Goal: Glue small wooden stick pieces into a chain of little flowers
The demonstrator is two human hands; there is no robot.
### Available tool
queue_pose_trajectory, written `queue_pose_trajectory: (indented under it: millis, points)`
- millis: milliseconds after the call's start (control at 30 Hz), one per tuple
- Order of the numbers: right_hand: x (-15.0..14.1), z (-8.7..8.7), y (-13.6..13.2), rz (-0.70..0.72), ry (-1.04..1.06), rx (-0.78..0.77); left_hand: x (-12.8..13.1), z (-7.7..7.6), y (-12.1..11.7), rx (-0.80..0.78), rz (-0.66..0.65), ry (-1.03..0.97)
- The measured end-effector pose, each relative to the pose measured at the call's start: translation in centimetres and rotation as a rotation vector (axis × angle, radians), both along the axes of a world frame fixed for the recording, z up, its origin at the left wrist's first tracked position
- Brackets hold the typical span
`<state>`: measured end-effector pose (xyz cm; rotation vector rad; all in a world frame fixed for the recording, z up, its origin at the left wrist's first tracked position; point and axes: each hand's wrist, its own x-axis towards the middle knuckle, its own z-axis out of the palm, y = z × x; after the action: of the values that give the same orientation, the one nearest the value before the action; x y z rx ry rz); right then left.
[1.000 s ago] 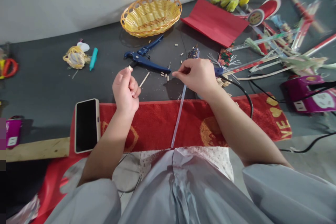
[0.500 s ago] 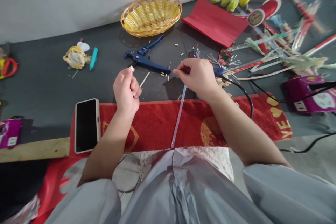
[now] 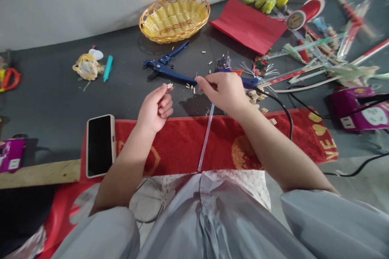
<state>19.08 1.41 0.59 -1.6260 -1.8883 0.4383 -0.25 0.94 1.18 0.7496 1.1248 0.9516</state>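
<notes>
My left hand is closed in a pinch, with a small pale wooden piece at its fingertips. To its right, my right hand is also closed, thumb and forefinger together; what they hold, if anything, is too small to make out. Under and behind the right hand lies a blue hot glue gun, partly hidden, with a translucent glue stick extending towards me. A blue cutter with spread handles lies just beyond both hands. Short cut stick pieces are scattered by its handle end.
Beyond the cutter stands a yellow wicker basket, beside red paper. A red thread spool and cluttered sticks lie at right. A phone rests on the red towel. A black cord crosses the towel's right side.
My left hand has moved right and slightly down with the wooden piece, closer to my right hand. The right hand has shifted slightly right and down.
</notes>
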Motion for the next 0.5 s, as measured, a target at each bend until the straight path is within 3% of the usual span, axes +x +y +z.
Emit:
queue_pose_trajectory:
  millis: [233,500]
  points:
    - [-0.7,-0.02,-0.61,0.198,0.236,-0.015,-0.03,-0.04,-0.28,-0.03,-0.11,-0.079]
    - [-1.03,-0.83,-0.65,0.366,0.344,0.121,-0.09,-0.22,-0.5,-0.034,-0.2,-0.06]
